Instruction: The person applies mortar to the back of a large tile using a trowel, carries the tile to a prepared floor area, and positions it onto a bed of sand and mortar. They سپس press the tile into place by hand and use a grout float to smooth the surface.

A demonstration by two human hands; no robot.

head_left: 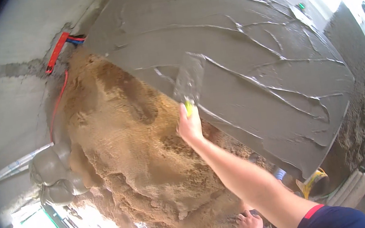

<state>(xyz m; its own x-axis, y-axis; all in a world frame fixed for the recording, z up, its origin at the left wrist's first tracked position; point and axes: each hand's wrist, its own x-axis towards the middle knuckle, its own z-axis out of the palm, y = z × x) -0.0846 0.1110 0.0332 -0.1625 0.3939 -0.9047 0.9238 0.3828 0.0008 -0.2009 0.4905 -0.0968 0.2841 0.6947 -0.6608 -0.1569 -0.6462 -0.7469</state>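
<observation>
Right hand [189, 123]: closing round the yellow handle of a flat, rectangular, grey-smeared metal trowel [190, 79], thumb lying along the near side. Trowel is pointing straight out beyond the knuckles, its long axis running away from the person and leaning slightly right.

Key relation: the hand is hanging over the brown, lumpy sand [127, 154], while the blade is lying inside the straight near border of the broad, wet grey mortar layer [158, 38]. That border is slanting from upper left to lower right, so the blade is crossing its line at a steep angle. Whether the blade is pressing on the mortar or skimming just above: cannot tell. Most of the grey spread is stretching ahead and to the right, with shiny raised ridges wandering over it.

Left hand [249, 226]: resting low by the body on dark cloth, well apart from the trowel; whether its fingers are spreading or curling, cannot tell. The right is clearly the nearer.

Farther out: rounded grey bags [53, 174] are sitting left of the sand; a thin red cable [58, 101] is running beside the wall.
</observation>
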